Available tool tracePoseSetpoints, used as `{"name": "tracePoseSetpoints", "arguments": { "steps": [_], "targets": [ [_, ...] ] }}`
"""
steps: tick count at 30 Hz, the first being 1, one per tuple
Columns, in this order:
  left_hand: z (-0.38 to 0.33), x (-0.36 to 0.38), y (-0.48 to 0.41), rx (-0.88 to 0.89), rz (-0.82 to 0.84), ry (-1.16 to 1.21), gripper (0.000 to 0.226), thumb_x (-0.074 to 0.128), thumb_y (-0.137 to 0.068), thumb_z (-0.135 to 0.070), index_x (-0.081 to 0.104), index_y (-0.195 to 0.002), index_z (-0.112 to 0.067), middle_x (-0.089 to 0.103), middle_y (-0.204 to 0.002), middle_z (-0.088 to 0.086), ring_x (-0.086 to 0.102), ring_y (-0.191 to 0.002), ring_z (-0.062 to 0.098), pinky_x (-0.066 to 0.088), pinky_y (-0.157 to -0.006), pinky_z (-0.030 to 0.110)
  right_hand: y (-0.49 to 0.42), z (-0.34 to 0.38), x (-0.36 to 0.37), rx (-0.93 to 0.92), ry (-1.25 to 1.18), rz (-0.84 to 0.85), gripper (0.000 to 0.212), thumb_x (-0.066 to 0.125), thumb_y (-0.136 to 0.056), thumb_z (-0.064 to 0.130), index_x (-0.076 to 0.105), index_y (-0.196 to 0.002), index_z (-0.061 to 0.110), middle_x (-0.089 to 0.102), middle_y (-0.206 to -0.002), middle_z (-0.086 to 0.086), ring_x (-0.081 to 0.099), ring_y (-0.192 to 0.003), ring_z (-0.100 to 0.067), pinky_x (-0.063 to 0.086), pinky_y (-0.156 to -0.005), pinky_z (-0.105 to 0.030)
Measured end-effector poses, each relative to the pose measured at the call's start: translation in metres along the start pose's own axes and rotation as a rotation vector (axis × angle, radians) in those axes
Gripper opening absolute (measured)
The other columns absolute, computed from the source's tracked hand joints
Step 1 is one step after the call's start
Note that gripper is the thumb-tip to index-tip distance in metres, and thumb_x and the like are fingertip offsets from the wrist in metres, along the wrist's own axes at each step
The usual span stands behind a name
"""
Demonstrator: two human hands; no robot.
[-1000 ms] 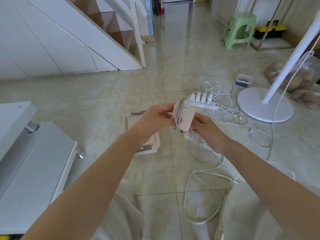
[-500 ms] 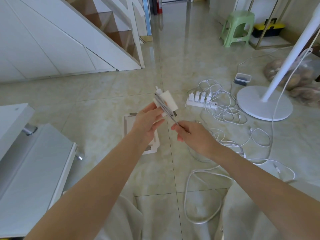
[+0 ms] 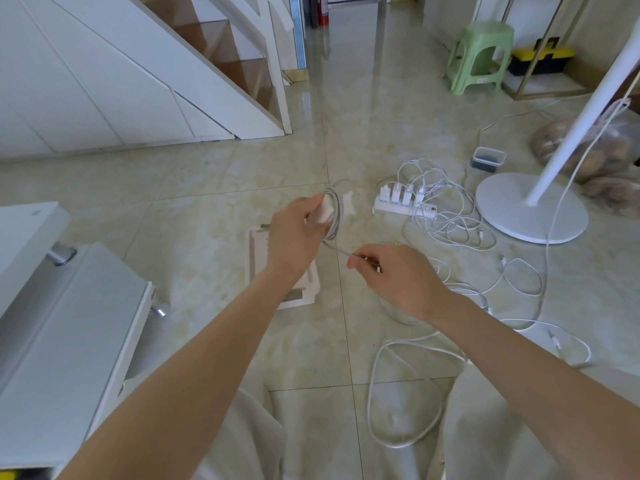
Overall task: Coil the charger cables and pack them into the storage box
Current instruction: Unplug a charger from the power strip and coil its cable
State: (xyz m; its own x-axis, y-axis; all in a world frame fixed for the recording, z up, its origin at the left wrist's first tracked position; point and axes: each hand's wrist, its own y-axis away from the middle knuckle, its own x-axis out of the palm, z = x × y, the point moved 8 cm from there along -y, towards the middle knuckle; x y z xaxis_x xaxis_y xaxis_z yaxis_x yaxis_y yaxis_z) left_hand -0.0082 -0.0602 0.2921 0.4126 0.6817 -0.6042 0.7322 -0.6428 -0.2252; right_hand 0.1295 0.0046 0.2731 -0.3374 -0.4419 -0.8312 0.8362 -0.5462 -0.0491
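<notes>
item in hand: one white charger brick point(image 3: 325, 212), gripped in my left hand point(image 3: 294, 233), with its grey cable point(image 3: 335, 220) wound round it in several turns. my right hand point(image 3: 398, 275) pinches the free end of that cable, and the short run between the two hands is drawn nearly straight. i judge this one close to fully coiled. packed so far: nothing that i can see. the white box point(image 3: 254, 258) on the floor under my left forearm is probably the storage box, but my arm hides most of it. left to do: four chargers plugged upright in a power strip point(image 3: 398, 206) on the floor, with their white cables point(image 3: 450, 223) in a loose tangle beside it, reaching toward the fan base point(image 3: 530, 216). more white cable point(image 3: 375, 403) lies in open loops by my knees. estimate: early, first of several.
</notes>
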Motion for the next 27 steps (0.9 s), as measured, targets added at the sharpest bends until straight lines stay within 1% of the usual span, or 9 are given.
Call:
{"name": "tracePoseSetpoints", "arguments": {
  "steps": [2, 4, 7, 11, 15, 18, 21, 23, 27],
  "targets": [
    [-0.006, -0.001, 0.001, 0.096, 0.002, -0.102, 0.043, 0.062, -0.079, 0.006, 0.067, -0.117, -0.013, 0.066, -0.099, 0.004, 0.060, -0.093, 0.027, 0.038, -0.101, 0.029, 0.000, -0.001, -0.003, 0.003, 0.017, -0.022, 0.025, 0.046, -0.095, 0.036, 0.069, -0.096, 0.028, 0.048, -0.055, 0.012, 0.049, -0.062, -0.009, 0.037, -0.062, -0.025],
    [-0.011, -0.001, 0.001, 0.219, 0.011, -0.281, 0.043, 0.060, -0.080, 0.006, 0.066, -0.117, -0.014, 0.066, -0.104, 0.005, 0.059, -0.096, 0.027, 0.017, -0.116, 0.040, 0.001, -0.001, -0.009, -0.005, 0.028, -0.048, 0.025, 0.046, -0.094, 0.037, 0.069, -0.093, 0.027, 0.048, -0.054, 0.011, 0.048, -0.059, -0.009, 0.036, -0.059, -0.020],
    [-0.017, 0.009, 0.008, 0.371, 0.108, -0.517, 0.039, 0.056, -0.084, 0.002, 0.065, -0.116, -0.018, 0.065, -0.103, 0.002, 0.056, -0.097, 0.025, 0.006, -0.118, 0.042, 0.003, 0.002, -0.019, -0.024, 0.050, -0.094, 0.024, 0.049, -0.092, 0.038, 0.070, -0.089, 0.027, 0.056, -0.057, 0.010, 0.050, -0.057, -0.008, 0.037, -0.059, -0.019],
    [-0.008, 0.026, 0.016, 0.304, 0.305, -0.713, 0.044, 0.050, -0.089, -0.001, 0.058, -0.123, -0.027, 0.060, -0.118, -0.005, 0.050, -0.113, 0.018, -0.002, -0.116, 0.038, 0.008, 0.008, -0.023, -0.073, 0.145, -0.128, 0.021, 0.050, -0.091, 0.041, 0.070, -0.092, 0.032, 0.069, -0.075, 0.007, 0.057, -0.069, -0.012, 0.043, -0.067, -0.026],
    [-0.005, 0.030, 0.021, 0.313, 0.407, -0.757, 0.040, 0.050, -0.088, -0.001, 0.061, -0.112, -0.031, 0.060, -0.107, -0.009, 0.053, -0.110, 0.014, 0.000, -0.117, 0.042, 0.005, 0.000, -0.020, -0.110, 0.132, -0.101, 0.022, 0.044, -0.097, 0.036, 0.063, -0.097, 0.025, 0.059, -0.083, 0.012, 0.050, -0.084, -0.010, 0.036, -0.067, -0.026],
    [-0.006, 0.023, 0.021, 0.286, 0.417, -0.675, 0.043, 0.050, -0.084, 0.001, 0.063, -0.113, -0.029, 0.060, -0.103, -0.009, 0.054, -0.110, 0.014, 0.002, -0.116, 0.040, 0.000, -0.013, -0.016, -0.096, 0.149, -0.074, 0.022, 0.036, -0.101, 0.025, 0.055, -0.101, 0.016, 0.046, -0.085, 0.010, 0.045, -0.084, -0.013, 0.034, -0.067, -0.027],
    [-0.007, 0.019, 0.024, 0.262, 0.439, -0.547, 0.047, 0.052, -0.081, 0.002, 0.064, -0.116, -0.026, 0.063, -0.101, -0.005, 0.057, -0.106, 0.018, 0.022, -0.111, 0.034, -0.004, -0.022, -0.017, -0.079, 0.130, -0.065, 0.019, 0.035, -0.100, 0.017, 0.052, -0.102, 0.010, 0.045, -0.090, 0.008, 0.045, -0.087, -0.014, 0.042, -0.073, -0.032],
    [-0.010, 0.018, 0.030, 0.264, 0.491, -0.412, 0.045, 0.057, -0.079, 0.003, 0.068, -0.114, -0.023, 0.065, -0.097, -0.004, 0.060, -0.098, 0.019, 0.039, -0.096, 0.031, -0.005, -0.025, -0.016, -0.083, 0.062, -0.042, 0.019, 0.034, -0.100, 0.018, 0.051, -0.100, 0.009, 0.047, -0.090, 0.007, 0.048, -0.088, -0.016, 0.044, -0.076, -0.034],
    [-0.010, 0.014, 0.036, 0.164, 0.625, -0.246, 0.051, 0.062, -0.079, 0.001, 0.066, -0.119, -0.031, 0.067, -0.102, -0.015, 0.061, -0.097, 0.006, 0.046, -0.092, 0.025, -0.006, -0.024, -0.014, -0.104, -0.100, -0.032, 0.023, 0.035, -0.101, 0.024, 0.049, -0.087, 0.012, 0.054, -0.080, 0.000, 0.051, -0.075, -0.017, 0.040, -0.070, -0.029]
  ]
}}
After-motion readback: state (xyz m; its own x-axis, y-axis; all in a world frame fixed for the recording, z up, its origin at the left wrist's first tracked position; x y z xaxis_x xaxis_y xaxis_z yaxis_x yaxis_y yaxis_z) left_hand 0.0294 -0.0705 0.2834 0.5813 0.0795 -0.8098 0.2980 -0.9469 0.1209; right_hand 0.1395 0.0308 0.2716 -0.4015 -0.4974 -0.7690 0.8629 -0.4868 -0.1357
